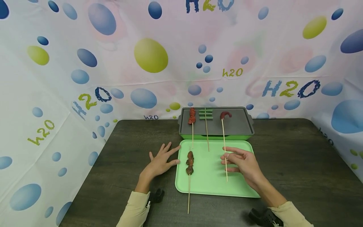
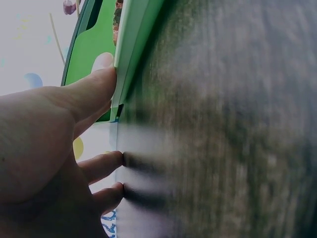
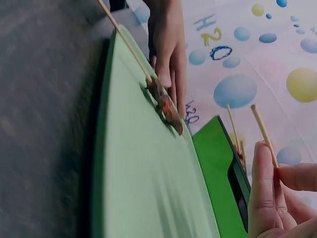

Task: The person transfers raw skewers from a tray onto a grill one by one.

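Dark wood-grain table (image 1: 283, 164) fills the view. Nearest, a light green tray (image 1: 211, 186) holds one meat skewer (image 1: 189, 164), its stick overhanging the near rim. The left hand (image 1: 160, 162) lies flat on the table, fingers straight, touching the tray's left edge. The right hand (image 1: 244, 164) pinches the stick of a second skewer (image 1: 224, 132), whose red meat rests on the grill pan (image 1: 241, 124) beyond. Two more skewers (image 1: 192, 118) already lie on the pan; one is left on the tray. Bubble-printed cloth (image 1: 150, 55) walls the space.
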### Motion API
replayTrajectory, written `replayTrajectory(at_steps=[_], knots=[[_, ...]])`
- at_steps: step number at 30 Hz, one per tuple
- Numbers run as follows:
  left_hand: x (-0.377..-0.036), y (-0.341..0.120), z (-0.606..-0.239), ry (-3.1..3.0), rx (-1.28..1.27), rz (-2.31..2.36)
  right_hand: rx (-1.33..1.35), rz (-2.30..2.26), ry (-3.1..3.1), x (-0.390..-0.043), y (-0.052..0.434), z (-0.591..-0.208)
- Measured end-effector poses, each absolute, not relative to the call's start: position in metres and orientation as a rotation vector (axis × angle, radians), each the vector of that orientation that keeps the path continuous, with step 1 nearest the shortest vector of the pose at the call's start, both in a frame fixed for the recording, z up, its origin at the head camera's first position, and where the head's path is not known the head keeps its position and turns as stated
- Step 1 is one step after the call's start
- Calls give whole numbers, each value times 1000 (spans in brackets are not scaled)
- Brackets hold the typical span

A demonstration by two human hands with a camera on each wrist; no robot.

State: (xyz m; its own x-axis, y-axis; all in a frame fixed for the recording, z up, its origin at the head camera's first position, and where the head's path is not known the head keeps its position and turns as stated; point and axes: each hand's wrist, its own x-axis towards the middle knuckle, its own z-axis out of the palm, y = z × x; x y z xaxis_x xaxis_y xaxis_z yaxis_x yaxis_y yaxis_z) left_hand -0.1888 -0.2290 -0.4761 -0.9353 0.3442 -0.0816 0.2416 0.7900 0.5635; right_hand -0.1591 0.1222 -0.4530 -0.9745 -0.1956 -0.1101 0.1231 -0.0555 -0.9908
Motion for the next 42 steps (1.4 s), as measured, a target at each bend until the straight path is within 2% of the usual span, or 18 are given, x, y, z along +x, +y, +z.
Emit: replayTrajectory(at_steps=[23, 42], knots=[[-191, -230, -477, 2799, 467, 848, -78, -2124, 1932, -214, 130, -452], [-191, -229, -477, 2797, 466, 837, -5, -2152, 1852, -227, 130, -451]])
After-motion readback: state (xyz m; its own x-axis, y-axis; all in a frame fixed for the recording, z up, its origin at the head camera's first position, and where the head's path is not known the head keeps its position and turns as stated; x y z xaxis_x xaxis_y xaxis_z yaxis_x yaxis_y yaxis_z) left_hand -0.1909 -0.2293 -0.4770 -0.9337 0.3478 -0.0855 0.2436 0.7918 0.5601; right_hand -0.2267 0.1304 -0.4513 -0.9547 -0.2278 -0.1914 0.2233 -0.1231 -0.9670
